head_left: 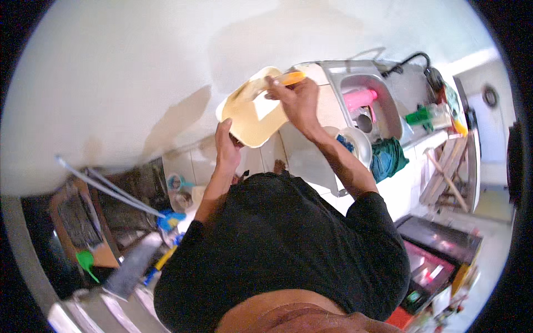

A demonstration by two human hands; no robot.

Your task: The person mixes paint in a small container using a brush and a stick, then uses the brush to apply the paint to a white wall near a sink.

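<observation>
My left hand (226, 145) grips the lower left rim of a cream-coloured shallow tray (250, 127), thumb on top and fingers underneath. The tray is tilted, with rounded corners and a bright white patch on its inner face. Over its upper right part, my right hand (298, 102) is closed on an orange-ended tool (291, 78). The tool's pale front part is smeared against the tray, so its kind cannot be told.
Right of the tray is a steel sink (395, 111) holding a pink bottle (361, 99) and a metal cup (363, 122). A white bowl (362, 145) and dark green cloth (388, 158) lie at the counter's front. A pale wall (133, 72) rises ahead. Dark furniture (130, 202) stands left.
</observation>
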